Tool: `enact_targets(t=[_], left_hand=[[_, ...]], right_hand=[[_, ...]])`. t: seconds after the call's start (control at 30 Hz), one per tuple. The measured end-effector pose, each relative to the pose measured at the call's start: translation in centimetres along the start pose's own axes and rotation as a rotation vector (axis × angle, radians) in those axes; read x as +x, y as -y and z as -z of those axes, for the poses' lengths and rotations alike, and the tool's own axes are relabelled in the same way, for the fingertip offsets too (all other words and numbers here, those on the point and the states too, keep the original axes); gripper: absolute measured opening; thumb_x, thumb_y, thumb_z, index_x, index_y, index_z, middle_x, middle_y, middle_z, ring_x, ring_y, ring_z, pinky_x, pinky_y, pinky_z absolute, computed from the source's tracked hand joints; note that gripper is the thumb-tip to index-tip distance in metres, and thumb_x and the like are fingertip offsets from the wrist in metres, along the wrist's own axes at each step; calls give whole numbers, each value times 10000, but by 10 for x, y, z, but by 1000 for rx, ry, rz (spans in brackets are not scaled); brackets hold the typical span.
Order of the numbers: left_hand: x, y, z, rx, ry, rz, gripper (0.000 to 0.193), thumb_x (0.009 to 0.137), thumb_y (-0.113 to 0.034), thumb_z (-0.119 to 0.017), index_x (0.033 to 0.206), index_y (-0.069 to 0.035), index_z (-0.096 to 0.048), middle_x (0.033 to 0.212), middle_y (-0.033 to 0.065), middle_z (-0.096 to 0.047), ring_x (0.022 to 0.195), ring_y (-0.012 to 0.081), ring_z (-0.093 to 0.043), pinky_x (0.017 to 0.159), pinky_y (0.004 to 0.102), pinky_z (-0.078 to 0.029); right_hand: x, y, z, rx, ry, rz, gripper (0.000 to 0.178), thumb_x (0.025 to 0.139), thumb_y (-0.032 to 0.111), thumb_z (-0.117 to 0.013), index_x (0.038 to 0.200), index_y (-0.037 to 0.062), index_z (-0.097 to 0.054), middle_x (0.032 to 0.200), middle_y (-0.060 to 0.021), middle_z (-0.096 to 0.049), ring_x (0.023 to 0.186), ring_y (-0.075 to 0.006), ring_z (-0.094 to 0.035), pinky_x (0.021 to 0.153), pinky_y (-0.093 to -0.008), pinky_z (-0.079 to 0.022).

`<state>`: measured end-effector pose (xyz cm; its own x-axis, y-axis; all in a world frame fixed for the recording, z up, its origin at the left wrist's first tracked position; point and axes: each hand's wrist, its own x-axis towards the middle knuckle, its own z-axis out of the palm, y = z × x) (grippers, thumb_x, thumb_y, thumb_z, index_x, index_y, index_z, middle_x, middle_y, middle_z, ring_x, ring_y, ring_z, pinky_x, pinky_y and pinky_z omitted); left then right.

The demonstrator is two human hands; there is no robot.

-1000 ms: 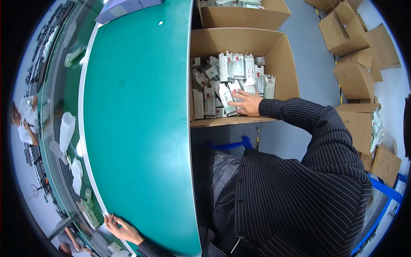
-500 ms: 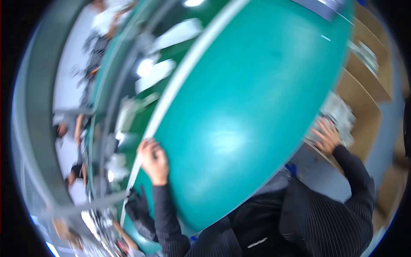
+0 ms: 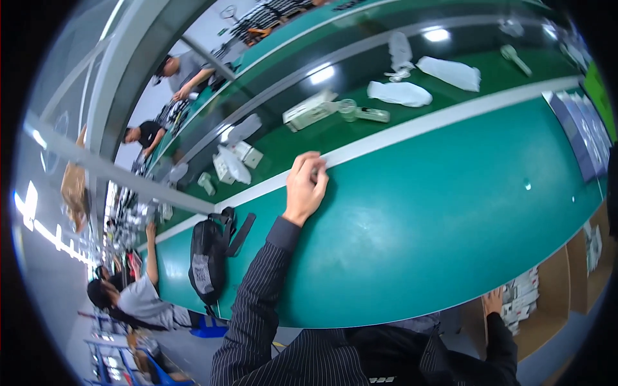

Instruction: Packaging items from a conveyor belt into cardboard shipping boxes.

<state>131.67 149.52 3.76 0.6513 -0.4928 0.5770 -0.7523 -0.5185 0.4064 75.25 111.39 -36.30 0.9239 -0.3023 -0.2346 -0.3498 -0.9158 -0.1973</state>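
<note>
Cartons point(image 3: 553, 302) stand low at my right, the nearer one with small white boxes point(image 3: 521, 296) in it; my right hand point(image 3: 493, 301) is just beside them. Across the green tabletop point(image 3: 399, 231), my left hand point(image 3: 305, 188) is curled narrow by the white rail point(image 3: 367, 147); I cannot fairly tell whether either hand holds anything. Beyond lie white bags point(image 3: 450, 73); farther still, a grey-shirted worker point(image 3: 190, 72).
</note>
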Motion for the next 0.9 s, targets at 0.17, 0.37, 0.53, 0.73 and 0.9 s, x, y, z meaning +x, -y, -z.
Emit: enact_targets(t=[0.17,0.37,0.53,0.73,0.9], left_hand=[[77,59,-10,263,-146,-102,512,822,-146,-712,1309,-64,-577,1443,217,-537,1331,396,-511,1090,425,-441],[117,111,-17,400,17,126,689,784,-302,-744,1406,-102,-527,1457,239,-511,1374,436,-446,1111,565,-372],[108,99,2,307,53,184,771,809,-325,-755,1486,-111,-453,1271,213,-601,1150,401,-566,966,550,-444],[50,164,168,415,-807,234,622,896,-272,-720,1457,-160,-475,1138,233,-595,1097,424,-575,932,503,-488],[3,216,185,546,-682,687,497,926,-253,-675,1400,-175,-549,1146,265,-589,1105,460,-567,945,522,-486]], right_hand=[[-5,-12,17,-461,-410,171,367,888,165,-597,1251,150,-653,1403,-208,-537,1407,-378,-429,1263,-637,-150],[0,40,131,20,-573,-138,382,936,68,-613,1308,-15,-592,1411,-206,-565,1323,-343,-532,1180,-523,-319],[-3,84,246,645,-1094,-307,274,1067,33,-500,1326,-12,-578,1230,-113,-652,1068,-180,-643,838,-275,-526],[59,185,349,689,-990,47,196,1050,24,-524,1217,-24,-613,1080,-99,-650,899,-153,-631,743,-279,-516],[149,324,424,346,-782,589,131,910,-69,-580,1000,-20,-660,912,-144,-671,802,-228,-663,700,-311,-531]])
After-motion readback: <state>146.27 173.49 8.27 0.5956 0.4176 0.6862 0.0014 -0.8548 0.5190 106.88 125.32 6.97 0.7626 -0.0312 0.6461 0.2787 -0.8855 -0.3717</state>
